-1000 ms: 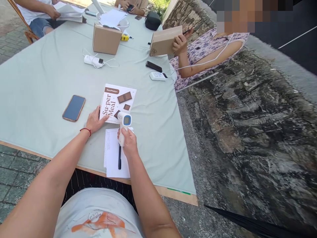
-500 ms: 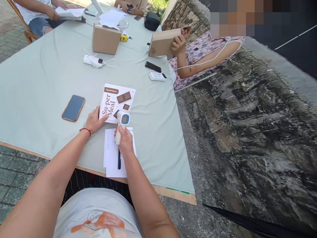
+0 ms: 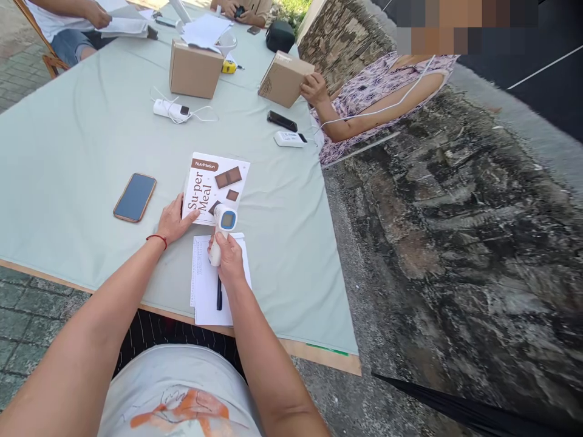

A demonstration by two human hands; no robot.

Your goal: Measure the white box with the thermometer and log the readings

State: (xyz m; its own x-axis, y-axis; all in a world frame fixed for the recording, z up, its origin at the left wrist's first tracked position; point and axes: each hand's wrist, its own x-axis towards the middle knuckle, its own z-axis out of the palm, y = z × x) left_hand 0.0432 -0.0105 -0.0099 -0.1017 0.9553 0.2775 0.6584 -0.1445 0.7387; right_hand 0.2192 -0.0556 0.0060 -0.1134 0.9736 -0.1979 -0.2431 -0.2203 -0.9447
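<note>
My left hand (image 3: pixel 175 221) grips the lower left edge of a white box (image 3: pixel 207 185) printed "NutriMotion Su-per Meal" with chocolate pieces, the thumb lying over its front. In my right hand (image 3: pixel 229 258) is a white infrared thermometer (image 3: pixel 220 233) with a blue-rimmed screen, its head overlapping the box's lower right corner from my view. Whether the thermometer touches the box I cannot tell. Beneath the right hand lie sheets of paper (image 3: pixel 204 303) with a black pen (image 3: pixel 219 297) on them. A smartphone (image 3: pixel 135 197) rests left of my left hand.
Farther off on the cloth-covered table (image 3: pixel 82 182) are a brown carton (image 3: pixel 195 70), a white power bank with cable (image 3: pixel 170 111), a black device (image 3: pixel 282 121) and a white one (image 3: pixel 290 139). A person at right holds another carton (image 3: pixel 285 79). Other people sit at the far side.
The thermometer's head has shifted slightly left and down in my right hand. My left hand and the box stay put. The person at right has lowered and tilted their carton, moving it left.
</note>
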